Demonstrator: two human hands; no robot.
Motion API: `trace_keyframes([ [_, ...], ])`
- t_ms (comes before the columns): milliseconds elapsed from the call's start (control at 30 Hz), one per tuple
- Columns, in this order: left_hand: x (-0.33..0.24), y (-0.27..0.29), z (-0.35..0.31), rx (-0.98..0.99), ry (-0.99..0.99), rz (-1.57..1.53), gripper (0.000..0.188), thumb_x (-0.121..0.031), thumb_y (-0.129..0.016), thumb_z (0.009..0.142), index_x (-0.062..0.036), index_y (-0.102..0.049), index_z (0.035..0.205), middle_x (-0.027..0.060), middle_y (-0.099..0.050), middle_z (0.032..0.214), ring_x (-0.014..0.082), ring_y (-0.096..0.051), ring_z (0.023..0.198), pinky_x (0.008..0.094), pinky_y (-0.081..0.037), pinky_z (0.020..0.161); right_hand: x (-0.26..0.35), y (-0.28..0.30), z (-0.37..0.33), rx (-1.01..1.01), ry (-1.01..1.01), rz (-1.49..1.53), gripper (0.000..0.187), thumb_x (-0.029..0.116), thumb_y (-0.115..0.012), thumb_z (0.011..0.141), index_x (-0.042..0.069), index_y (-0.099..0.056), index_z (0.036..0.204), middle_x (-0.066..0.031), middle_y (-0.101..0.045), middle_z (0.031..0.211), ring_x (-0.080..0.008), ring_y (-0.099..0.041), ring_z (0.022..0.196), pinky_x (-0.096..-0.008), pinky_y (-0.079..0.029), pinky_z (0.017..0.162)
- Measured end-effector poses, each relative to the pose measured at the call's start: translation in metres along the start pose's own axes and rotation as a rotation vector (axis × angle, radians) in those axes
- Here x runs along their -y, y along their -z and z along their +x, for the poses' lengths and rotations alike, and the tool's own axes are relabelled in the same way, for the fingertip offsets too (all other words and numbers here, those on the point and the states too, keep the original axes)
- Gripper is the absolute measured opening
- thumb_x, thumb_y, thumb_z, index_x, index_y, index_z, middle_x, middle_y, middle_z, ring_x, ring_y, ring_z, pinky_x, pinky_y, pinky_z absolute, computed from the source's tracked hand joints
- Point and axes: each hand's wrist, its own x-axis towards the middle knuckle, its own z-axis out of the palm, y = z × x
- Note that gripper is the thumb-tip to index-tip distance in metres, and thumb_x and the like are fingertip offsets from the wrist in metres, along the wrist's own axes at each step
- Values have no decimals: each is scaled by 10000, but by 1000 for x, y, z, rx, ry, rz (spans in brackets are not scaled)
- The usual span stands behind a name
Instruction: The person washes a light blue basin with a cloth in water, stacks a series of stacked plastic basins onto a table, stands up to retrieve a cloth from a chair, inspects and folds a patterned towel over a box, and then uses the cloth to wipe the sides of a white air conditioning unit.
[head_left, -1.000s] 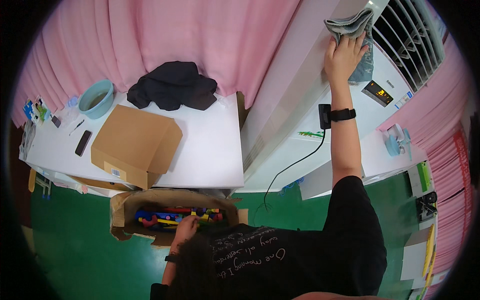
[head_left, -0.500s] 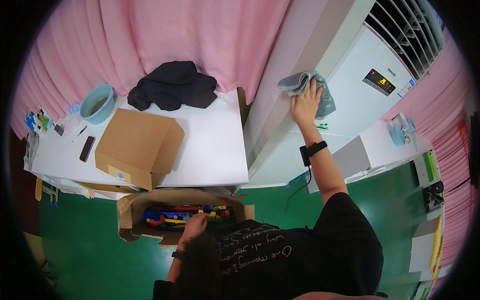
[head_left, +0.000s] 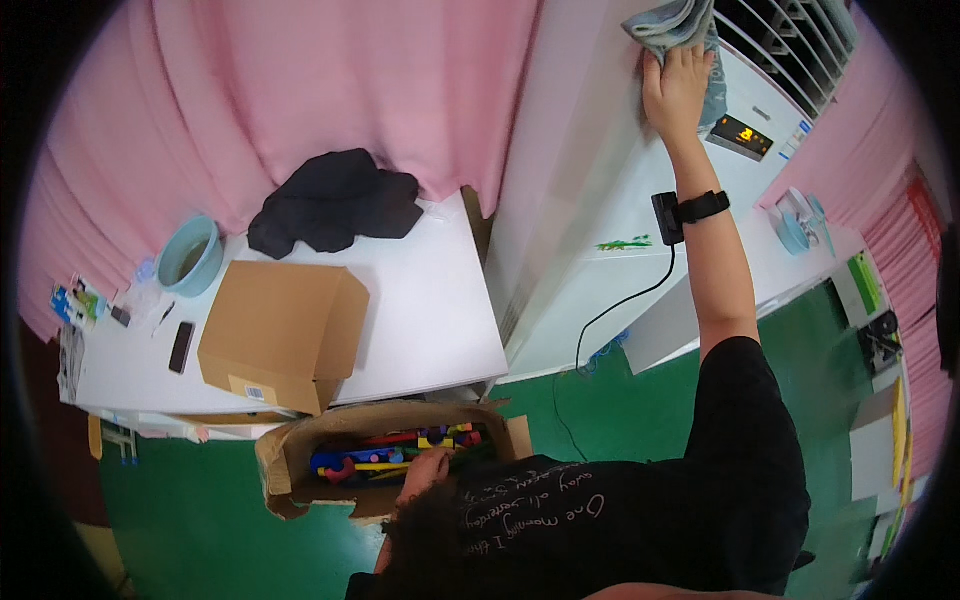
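Note:
High on the tall white floor-standing air conditioner (head_left: 640,275), my right hand (head_left: 680,95) presses a folded grey-blue cloth (head_left: 675,28) to the edge of its front, just below the grille. That arm is stretched far up and wears a black wrist strap with a small device and a cable. Low down, my left hand (head_left: 430,465) is at the near side of an open cardboard box (head_left: 285,465) of colourful plastic toys (head_left: 365,467). Its fingers look curled in; my head and shoulder partly cover that arm, and what they grip is hidden.
A white table (head_left: 440,300) stands to the left, bearing a brown carton (head_left: 275,320), black fabric (head_left: 335,205), a blue basin (head_left: 190,257) and a phone (head_left: 181,347). Pink curtains (head_left: 330,80) hang behind. A black cable (head_left: 625,300) trails to the green floor. Another white table is at right.
My right hand has slid the cloth upward along the air conditioner, toward the grille. My left hand stays at the toy box. The whole view has shifted slightly.

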Motion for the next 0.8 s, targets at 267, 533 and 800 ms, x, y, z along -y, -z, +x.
trace_keyframes([
  [267,-87,-21,16,-81,-67,344,195,-106,-543,868,-60,-647,1026,174,-650,981,372,-608,937,447,-491,804,-128,20,-66,-38,-286,120,384,294,-499,925,22,-576,1183,-257,-515,1255,-471,-426,1152,-503,-286,1039],
  [533,-104,-85,45,-268,19,358,190,-98,-549,868,-36,-640,1023,189,-648,962,382,-610,919,447,-490,787,-225,32,-93,-108,-141,170,336,280,-499,912,9,-606,1079,-252,-570,1144,-466,-461,1095,-504,-317,1000],
  [800,-160,-167,89,-297,9,381,228,-62,-543,861,-9,-618,1069,191,-633,990,373,-594,954,428,-483,805,-295,51,-105,-160,-89,166,348,302,-546,871,-14,-632,989,-238,-632,996,-466,-521,965,-515,-375,901],
])
